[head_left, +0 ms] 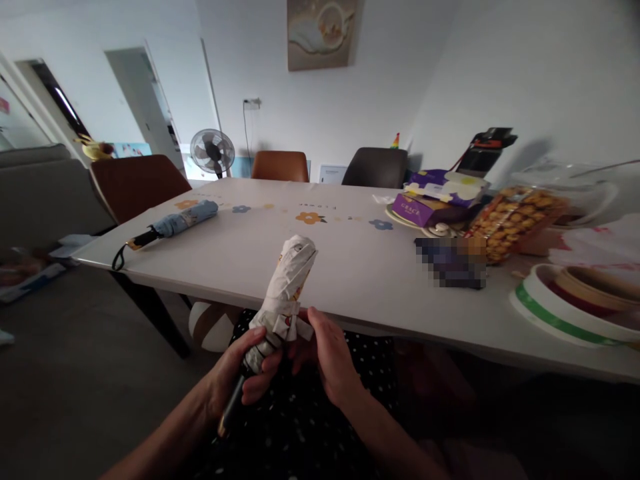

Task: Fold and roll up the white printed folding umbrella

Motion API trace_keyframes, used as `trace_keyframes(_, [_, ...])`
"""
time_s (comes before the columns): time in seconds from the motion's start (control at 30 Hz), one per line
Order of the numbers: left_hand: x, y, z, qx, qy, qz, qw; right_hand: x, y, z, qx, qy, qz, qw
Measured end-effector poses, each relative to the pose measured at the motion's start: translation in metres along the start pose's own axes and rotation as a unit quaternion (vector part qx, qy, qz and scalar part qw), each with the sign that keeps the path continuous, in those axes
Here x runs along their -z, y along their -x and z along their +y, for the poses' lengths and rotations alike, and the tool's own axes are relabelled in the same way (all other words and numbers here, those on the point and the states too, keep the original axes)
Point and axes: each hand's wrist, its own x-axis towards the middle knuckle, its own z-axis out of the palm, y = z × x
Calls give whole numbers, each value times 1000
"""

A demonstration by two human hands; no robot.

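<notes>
A folded white umbrella [287, 283] with a dark handle slants up over the near table edge, its top pointing away from me. My left hand [253, 363] is wrapped around its lower canopy, just above the handle. A pale strap [285, 320] circles the canopy, and its loose end sticks out to the right. Beside that end is my right hand [333, 353], thumb raised and apart from the fingers, which are partly in shadow; I see nothing gripped in it. On the table's left lies a folded light-blue umbrella [185, 219] with a black handle and wrist loop.
The white table [350, 260] has printed flowers. On its right are a purple tissue box [420, 208], a bag of round brown snacks [517, 217], a blurred dark item [450, 262] and green-striped rolls [545, 310]. Chairs [280, 165] and a fan [213, 152] stand beyond.
</notes>
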Motion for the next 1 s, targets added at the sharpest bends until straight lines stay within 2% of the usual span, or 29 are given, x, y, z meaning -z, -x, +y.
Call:
trace_keyframes(0.17, [7,2,-4,10,5,-20,1000,9,0,-3,12,8,-10,1000])
trace_keyframes(0.3, [5,9,-8,4,-6,-35,999,19,-6,-9,40,3,40,998])
trace_keyframes(0.37, [2,13,-9,1,-15,-32,999,22,-5,-10,57,19,39,997])
trace_keyframes(0.53, [-5,17,-7,-10,-61,18,998,19,6,-8,151,134,30,979])
trace_keyframes(0.7, [-22,9,-5,-81,-162,125,976,21,3,-1,278,272,34,921])
trace_keyframes(0.77, [-29,6,-4,-100,-201,183,957,23,1,2,295,295,28,908])
trace_keyframes(0.83, [-33,4,-3,-131,-260,235,927,23,2,4,298,290,14,910])
trace_keyframes(0.93, [-33,4,-4,-198,-403,297,843,20,4,7,273,228,-12,935])
trace_keyframes(1.0, [-31,4,-7,-198,-503,338,770,13,4,10,227,157,-20,961])
